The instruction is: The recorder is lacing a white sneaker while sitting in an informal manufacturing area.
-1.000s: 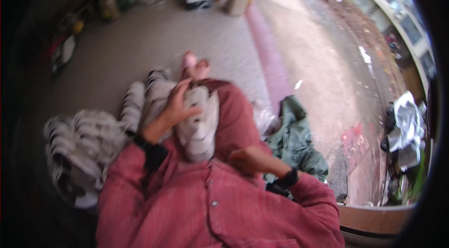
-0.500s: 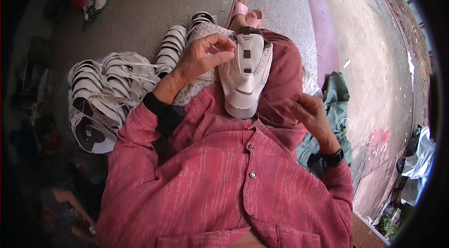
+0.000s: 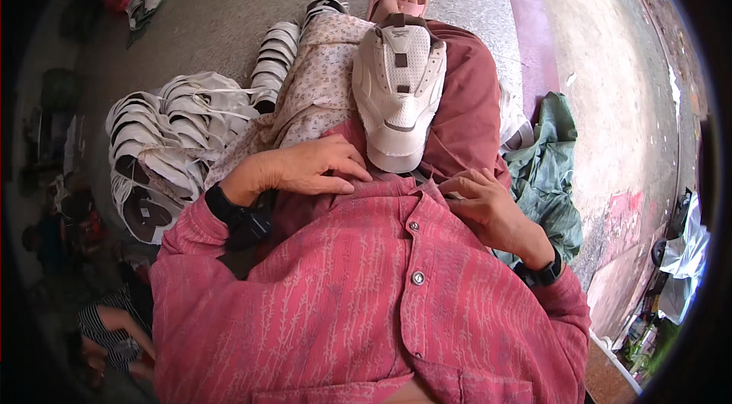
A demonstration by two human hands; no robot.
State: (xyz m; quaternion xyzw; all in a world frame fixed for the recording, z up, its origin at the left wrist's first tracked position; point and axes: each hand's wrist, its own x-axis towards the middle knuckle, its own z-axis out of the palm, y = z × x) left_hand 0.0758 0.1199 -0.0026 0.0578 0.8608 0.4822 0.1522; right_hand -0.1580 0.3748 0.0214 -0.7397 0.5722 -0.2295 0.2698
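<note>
A white shoe upper (image 3: pixel 399 110) with a perforated tongue and grey-brown trim lies across my lap, toe end toward me. Neither hand touches it. Just left of its toe, my left hand (image 3: pixel 309 166) has its fingers bent at the lower edge of my red patterned shirt (image 3: pixel 328 282). On the other side, my right hand (image 3: pixel 488 210) has curled fingers at the same hem. Both hands appear to pinch the cloth, though the fingertips are partly hidden. No lace or tool shows in either hand.
Stacked white shoe uppers (image 3: pixel 202 110) with dangling laces lie on the left, beside another nested row (image 3: pixel 276 61). A floral cloth (image 3: pixel 328 61) covers my left leg. At right, green crumpled fabric (image 3: pixel 545 175) lies near white pieces (image 3: pixel 515 126). Another person (image 3: pixel 114 331) sits lower left.
Both hands have come down to the shirt hem: the left from beside the shoe upper's tongue, the right inward from beside my thigh. The shoe upper remains on my lap.
</note>
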